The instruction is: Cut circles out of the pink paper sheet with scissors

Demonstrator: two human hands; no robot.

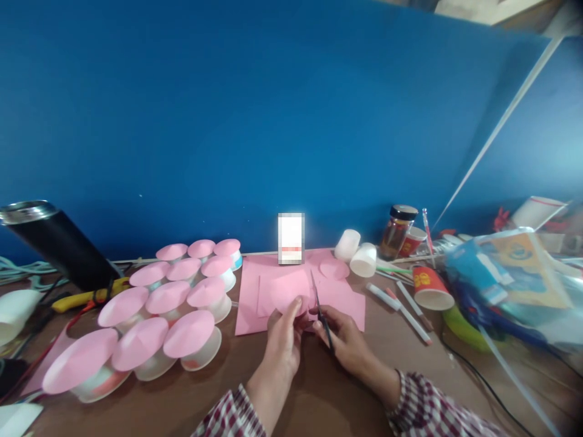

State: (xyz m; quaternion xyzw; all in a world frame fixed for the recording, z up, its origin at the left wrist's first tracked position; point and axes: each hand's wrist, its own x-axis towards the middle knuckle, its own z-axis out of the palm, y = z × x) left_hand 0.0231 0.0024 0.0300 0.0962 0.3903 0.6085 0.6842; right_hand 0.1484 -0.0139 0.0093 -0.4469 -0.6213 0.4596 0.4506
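My left hand [288,334] pinches a pink paper piece [289,290] with a rounded outline, thumb on top. In my right hand [346,337] are dark-handled scissors [319,303], their blades pointing away from me beside the right edge of that piece. Whether the blades touch the paper I cannot tell. Beneath both hands lie larger pink paper sheets [248,303], and a pink paper disc [334,269] rests on them at the right. Left of the sheets stand rows of paper cups, several of them topped by shallow pink paper cones [189,334].
A black flask [68,243] and a yellow-handled tool [86,299] are at the left. To the right are white cups [363,261], markers [401,309], a red cup [430,288], a dark-lidded jar [398,233] and a blurred plastic bag [514,273]. A blue wall [273,121] rises behind.
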